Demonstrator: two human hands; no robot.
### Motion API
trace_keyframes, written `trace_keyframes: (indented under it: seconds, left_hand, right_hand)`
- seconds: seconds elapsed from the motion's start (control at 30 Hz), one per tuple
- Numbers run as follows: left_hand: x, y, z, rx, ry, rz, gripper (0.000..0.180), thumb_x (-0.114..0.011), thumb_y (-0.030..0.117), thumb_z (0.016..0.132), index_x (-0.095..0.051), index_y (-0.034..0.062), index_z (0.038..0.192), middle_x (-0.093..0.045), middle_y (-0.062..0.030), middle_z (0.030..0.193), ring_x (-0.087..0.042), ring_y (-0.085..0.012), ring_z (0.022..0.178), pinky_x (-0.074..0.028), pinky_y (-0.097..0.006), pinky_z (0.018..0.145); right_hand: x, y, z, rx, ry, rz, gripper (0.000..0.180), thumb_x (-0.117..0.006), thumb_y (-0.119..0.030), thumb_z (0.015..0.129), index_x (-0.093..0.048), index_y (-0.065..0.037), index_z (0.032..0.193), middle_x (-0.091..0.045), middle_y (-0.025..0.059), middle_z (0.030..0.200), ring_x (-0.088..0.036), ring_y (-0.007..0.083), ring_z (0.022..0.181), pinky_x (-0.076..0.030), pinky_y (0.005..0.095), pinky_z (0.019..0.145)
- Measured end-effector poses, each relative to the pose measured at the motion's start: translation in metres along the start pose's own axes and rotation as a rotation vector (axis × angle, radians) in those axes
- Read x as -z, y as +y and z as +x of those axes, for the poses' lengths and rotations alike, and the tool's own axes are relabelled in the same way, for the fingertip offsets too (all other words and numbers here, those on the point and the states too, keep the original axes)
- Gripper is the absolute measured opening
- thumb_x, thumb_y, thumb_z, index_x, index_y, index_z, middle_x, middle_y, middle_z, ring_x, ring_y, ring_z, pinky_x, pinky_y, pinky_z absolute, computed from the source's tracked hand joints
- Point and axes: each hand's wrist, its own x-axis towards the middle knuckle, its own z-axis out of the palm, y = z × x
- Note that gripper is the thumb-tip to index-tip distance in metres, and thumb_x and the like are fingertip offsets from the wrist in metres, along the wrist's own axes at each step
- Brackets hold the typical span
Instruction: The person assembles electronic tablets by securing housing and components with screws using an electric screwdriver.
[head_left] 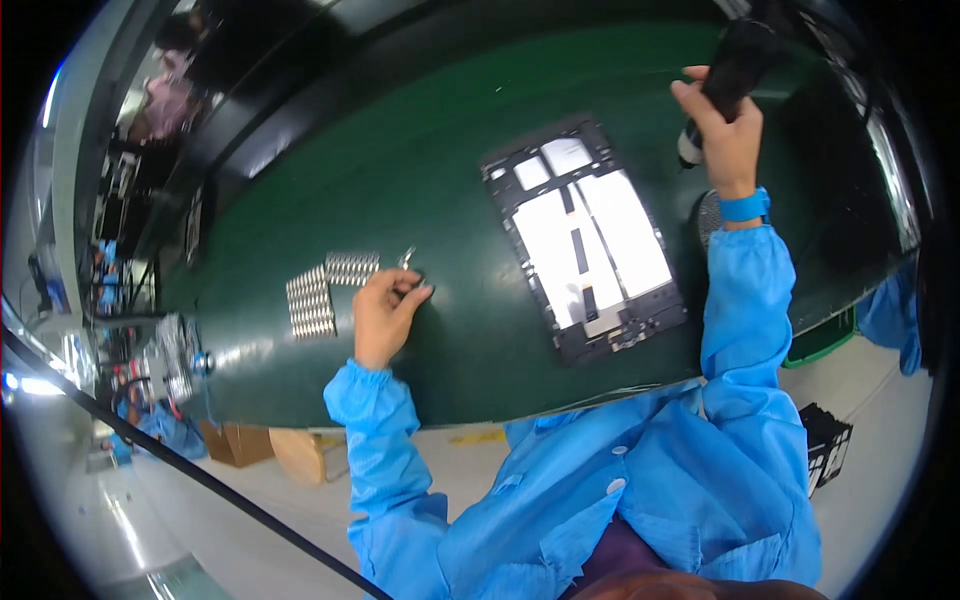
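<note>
Left hand pinches a small, shiny metal clip.

Left hand low, fingers pinched together; right hand stretched far forward, fingers wrapped closed, both arms blue-sleeved.

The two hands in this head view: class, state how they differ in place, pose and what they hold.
The left hand rests curled on the green table, pinching a small metal part; the right hand is raised beyond the tablet frame, gripping a black tool. Only the right wears a blue wristband. Both have blue sleeves.
</note>
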Motion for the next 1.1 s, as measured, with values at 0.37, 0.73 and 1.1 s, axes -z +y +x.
trace_keyframes:
  seconds: [0.37,0.73,1.1]
  left_hand:
    - [-0.055,0.033,0.001,0.055,0.083,-0.346,0.013,-0.066,-0.002,0.077,-0.059,-0.0038,0.089,-0.06,-0.0078,0.09,-0.058,-0.0092,0.072,-0.046,-0.021,0.062]
    - [-0.14,0.093,0.094,-0.276,0.315,-0.593,0.008,-0.056,0.003,0.087,-0.053,-0.0035,0.091,-0.053,-0.0203,0.119,-0.056,-0.0202,0.104,-0.043,-0.028,0.088]
    - [-0.149,0.108,0.08,-0.25,0.295,-0.533,0.01,-0.058,0.007,0.087,-0.056,-0.0022,0.091,-0.062,-0.013,0.102,-0.058,-0.0165,0.093,-0.044,-0.027,0.084]
  right_hand:
    - [0.074,-0.04,0.0,0.261,-0.049,0.11,0.05,-0.063,-0.006,0.082,-0.041,0.004,0.127,-0.06,0.0086,0.073,-0.058,0.0146,0.057,-0.05,0.0266,0.057]
    - [0.09,-0.026,-0.019,0.18,-0.087,0.232,0.032,-0.067,0.0,0.077,-0.05,0.002,0.103,-0.057,0.0073,0.064,-0.056,0.0137,0.051,-0.047,0.0268,0.049]
    - [0.061,-0.022,-0.012,0.017,-0.066,0.081,0.031,-0.07,-0.004,0.075,-0.05,0.001,0.098,-0.057,0.0043,0.058,-0.055,0.0103,0.047,-0.043,0.022,0.045]
